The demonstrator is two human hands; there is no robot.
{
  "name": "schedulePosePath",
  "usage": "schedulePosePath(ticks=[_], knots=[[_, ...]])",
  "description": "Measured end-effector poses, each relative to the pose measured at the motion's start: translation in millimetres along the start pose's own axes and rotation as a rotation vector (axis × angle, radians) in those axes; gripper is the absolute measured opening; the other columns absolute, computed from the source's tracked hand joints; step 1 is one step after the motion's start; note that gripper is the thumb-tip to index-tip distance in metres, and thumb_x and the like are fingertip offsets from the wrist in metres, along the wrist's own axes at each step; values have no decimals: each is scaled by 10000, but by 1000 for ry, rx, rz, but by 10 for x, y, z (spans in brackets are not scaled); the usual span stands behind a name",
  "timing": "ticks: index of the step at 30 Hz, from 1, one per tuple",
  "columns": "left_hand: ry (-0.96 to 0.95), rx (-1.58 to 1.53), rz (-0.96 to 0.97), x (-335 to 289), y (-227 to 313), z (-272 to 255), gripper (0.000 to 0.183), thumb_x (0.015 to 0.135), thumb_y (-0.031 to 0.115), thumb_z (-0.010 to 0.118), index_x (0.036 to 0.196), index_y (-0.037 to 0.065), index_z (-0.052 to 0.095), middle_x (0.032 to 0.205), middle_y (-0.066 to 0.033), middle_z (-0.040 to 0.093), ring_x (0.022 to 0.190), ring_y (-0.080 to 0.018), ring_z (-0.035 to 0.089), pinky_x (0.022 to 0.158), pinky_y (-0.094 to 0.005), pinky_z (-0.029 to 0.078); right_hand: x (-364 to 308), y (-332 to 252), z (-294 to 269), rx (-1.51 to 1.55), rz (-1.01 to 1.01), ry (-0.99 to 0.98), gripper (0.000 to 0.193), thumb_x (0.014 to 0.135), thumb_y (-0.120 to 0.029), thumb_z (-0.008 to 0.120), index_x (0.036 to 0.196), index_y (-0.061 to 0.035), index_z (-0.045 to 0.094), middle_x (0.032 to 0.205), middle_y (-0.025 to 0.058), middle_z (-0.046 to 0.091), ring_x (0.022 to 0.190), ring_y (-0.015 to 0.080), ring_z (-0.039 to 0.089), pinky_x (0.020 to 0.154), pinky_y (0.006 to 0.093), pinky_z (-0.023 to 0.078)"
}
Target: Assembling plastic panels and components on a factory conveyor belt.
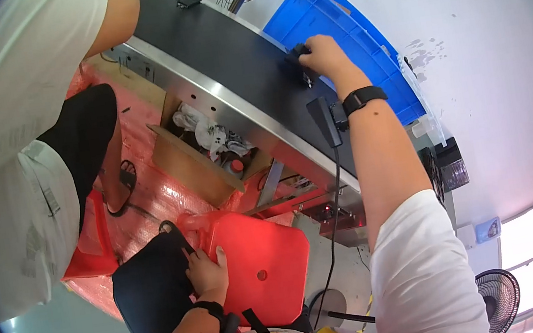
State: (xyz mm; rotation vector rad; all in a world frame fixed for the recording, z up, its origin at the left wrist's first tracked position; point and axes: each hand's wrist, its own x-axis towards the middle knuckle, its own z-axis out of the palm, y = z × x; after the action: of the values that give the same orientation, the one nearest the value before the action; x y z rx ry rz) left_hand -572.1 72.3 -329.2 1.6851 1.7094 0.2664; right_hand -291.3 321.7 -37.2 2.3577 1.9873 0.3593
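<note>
My right hand reaches out over the black conveyor belt and is closed on a small black part at the belt's far edge, next to a blue plastic crate. A black watch sits on that wrist. Another small black block with a cable lies on the belt beside my forearm. My left hand rests low against my black-clad thigh and the edge of a red plastic stool, fingers curled.
Another person in a white shirt and black shorts sits on a red stool at the left. An open cardboard box with scraps stands under the conveyor's steel frame. A floor fan is at the lower right.
</note>
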Motion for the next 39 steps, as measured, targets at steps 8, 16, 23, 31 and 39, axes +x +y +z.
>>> schedulePosePath(ticks=[8,16,23,31,39], knots=[[151,47,83,-14,-71,119,475,858,425,454,921,-39,531,980,-217,545,941,-359,547,783,-476,431,-111,204,73,-189,195,-246,325,605,-175,672,893,-27,651,890,194,634,844,297,625,724,373,494],[168,47,96,3,-90,143,480,857,423,462,919,-48,531,1009,-235,539,954,-370,543,807,-477,424,-443,473,29,-173,177,-209,352,608,-208,682,882,10,639,923,204,625,892,333,599,790,383,484],[110,27,24,1,-97,104,480,855,428,462,927,-41,533,1020,-231,534,977,-367,534,812,-475,423,-382,386,1,-41,99,-33,340,615,-214,679,868,10,638,896,210,623,878,332,598,770,391,477],[-8,13,6,11,-10,-29,525,859,433,442,1022,-60,519,1187,-311,465,1005,-405,530,840,-471,426,-23,-142,-133,51,-33,-1,309,629,-211,663,854,0,641,879,197,628,859,332,601,757,383,479],[119,48,39,-4,-84,93,465,843,437,468,921,-18,521,952,-193,541,948,-339,531,780,-474,424,180,-278,5,20,-54,-32,330,653,-223,680,902,-13,628,943,181,622,905,323,589,785,385,475]])
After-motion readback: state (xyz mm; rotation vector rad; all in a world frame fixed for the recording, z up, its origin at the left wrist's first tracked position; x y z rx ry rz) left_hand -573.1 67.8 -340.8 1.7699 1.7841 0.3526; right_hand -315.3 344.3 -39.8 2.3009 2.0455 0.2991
